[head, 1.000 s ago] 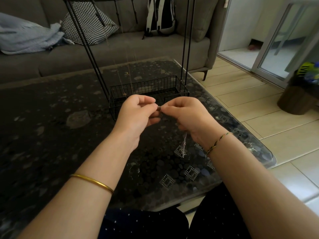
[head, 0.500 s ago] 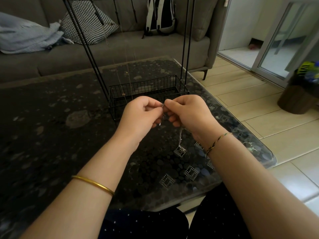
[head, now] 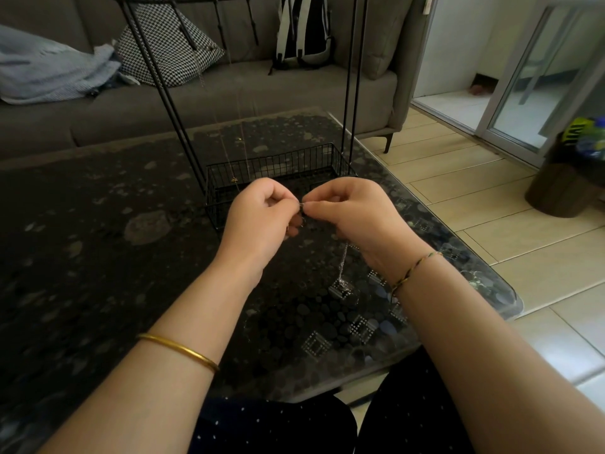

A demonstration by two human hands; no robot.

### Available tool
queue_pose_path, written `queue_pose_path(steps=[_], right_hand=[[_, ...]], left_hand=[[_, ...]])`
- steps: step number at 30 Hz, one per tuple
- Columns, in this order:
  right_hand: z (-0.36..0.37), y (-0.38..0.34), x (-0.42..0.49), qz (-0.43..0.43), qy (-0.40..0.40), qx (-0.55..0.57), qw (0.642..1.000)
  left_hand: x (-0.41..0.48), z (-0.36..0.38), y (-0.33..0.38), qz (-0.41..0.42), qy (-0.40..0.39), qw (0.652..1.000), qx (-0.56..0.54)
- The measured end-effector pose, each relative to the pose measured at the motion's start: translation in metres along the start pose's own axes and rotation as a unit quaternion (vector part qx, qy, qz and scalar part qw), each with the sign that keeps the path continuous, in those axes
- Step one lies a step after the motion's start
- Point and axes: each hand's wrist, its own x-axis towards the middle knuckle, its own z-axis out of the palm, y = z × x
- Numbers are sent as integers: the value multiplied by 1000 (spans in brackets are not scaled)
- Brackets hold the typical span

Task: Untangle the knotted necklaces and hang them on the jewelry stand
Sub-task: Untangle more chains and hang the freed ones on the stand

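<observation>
In front of the jewelry stand (head: 294,162), left hand (head: 262,217) and right hand (head: 353,214) both pinch the fine necklace (head: 342,267); pulling hard could tighten its knot.

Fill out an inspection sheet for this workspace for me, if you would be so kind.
Surface: dark pebble-patterned glass table.
Job's things: thin silver necklace chain dangling below the right hand; black wire jewelry stand behind, fine gold chains hanging on it.
Clutter: pale blue crumpled blanket, houndstooth cushion, black-and-white backpack, all on the grey fabric sofa.
Hands: left hand and right hand both pinch the silver chain.
Cables: nothing seen.
Surroundings: beige tiled floor, sliding glass door.
</observation>
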Motion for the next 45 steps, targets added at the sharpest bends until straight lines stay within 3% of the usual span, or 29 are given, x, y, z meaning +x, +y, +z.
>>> queue_pose_path(steps=[10,16,26,33,41,45], right_hand=[[1,1,0,-9,13,-2,1000],[2,1,1,28,9,67,997],[3,-2,5,151,-17,152,977],[2,1,3,123,-2,120,985],[1,3,2,93,40,113,988],[3,4,6,107,36,101,988]], left_hand=[[3,-1,-1,-109,-43,989,-94],[3,0,-2,-57,-68,996,-27],[2,6,-2,46,-23,997,61],[1,5,-4,64,-29,992,101],[1,9,-3,74,-88,984,133],[4,9,-4,95,-62,980,163]])
